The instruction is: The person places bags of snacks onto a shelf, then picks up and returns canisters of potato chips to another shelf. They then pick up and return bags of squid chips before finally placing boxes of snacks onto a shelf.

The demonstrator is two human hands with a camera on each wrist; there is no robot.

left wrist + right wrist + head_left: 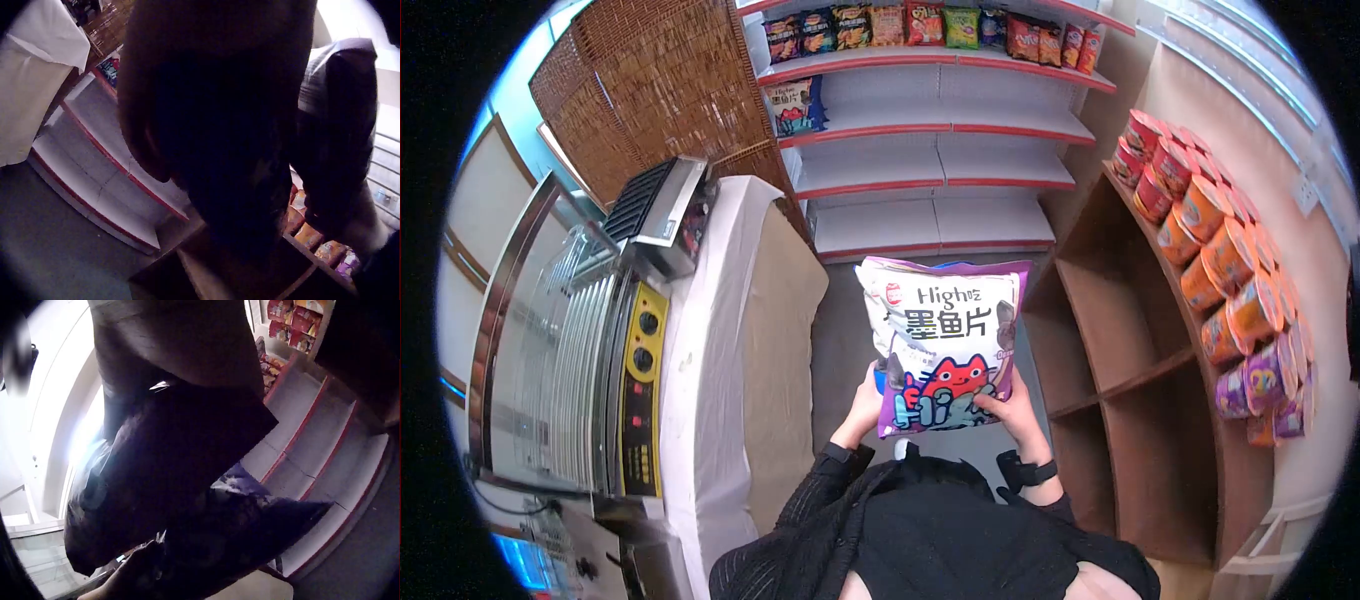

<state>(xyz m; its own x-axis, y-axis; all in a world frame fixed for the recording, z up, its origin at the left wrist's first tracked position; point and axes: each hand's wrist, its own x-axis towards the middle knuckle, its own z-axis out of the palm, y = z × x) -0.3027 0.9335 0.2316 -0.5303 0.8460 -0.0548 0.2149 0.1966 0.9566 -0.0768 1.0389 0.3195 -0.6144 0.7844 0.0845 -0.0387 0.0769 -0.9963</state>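
A white and purple snack bag point(945, 340) with a red cat drawing is held upright before the body, and the edges of at least one more bag show behind it. The left hand point(862, 405) grips its lower left side. On the lower right, the right hand point(1016, 408) grips with the thumb over the front. Seen from the left wrist, the left hand point(140, 144) lies dark along a shadowed bag point(219, 150). In the right wrist view the right hand point(181, 344) is above dark bags point(156, 462); fingertips of the other hand point(128, 572) touch them from below.
Red-edged shelves point(940, 185) stand ahead, with a row of snack bags point(885, 27) on top and similar bags point(798, 107) below left. Cup noodles point(1230, 250) line a brown cubby unit point(1145, 440) at right. A roller grill point(590, 380) stands on the cloth-covered table point(725, 370) at left.
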